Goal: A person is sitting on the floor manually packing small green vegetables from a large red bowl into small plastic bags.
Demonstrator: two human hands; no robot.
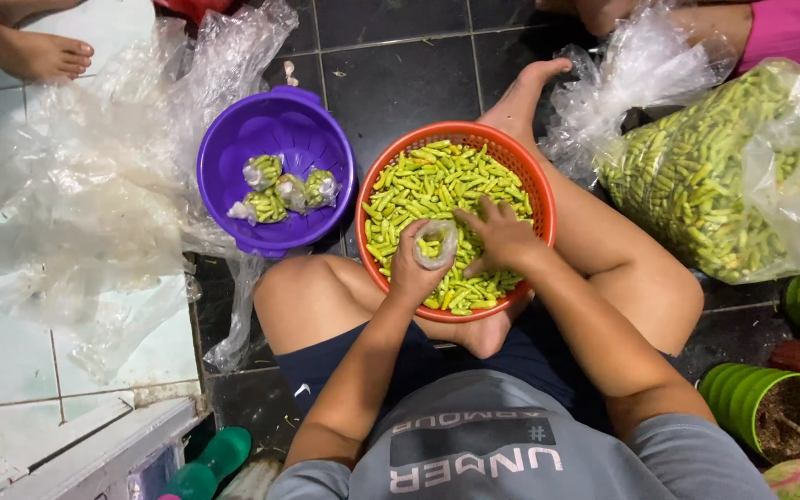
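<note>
Over the orange basket (537, 199) of green chilies (418, 190), the left hand (411, 268) grips a small clear bag (437, 243); the right hand (502, 236) rests spread on chilies. Purple bowl (233, 148) of filled packets (284, 190) sits just left, big chili sack (696, 176) right.

Single view, head-mounted. The camera looks almost straight down from above the seated person, with the person's shirt at the bottom edge. It sits close over the lap, centred on the orange basket (534, 199). The dark tiled floor (400, 83) runs to the top edge. No second view.
</note>
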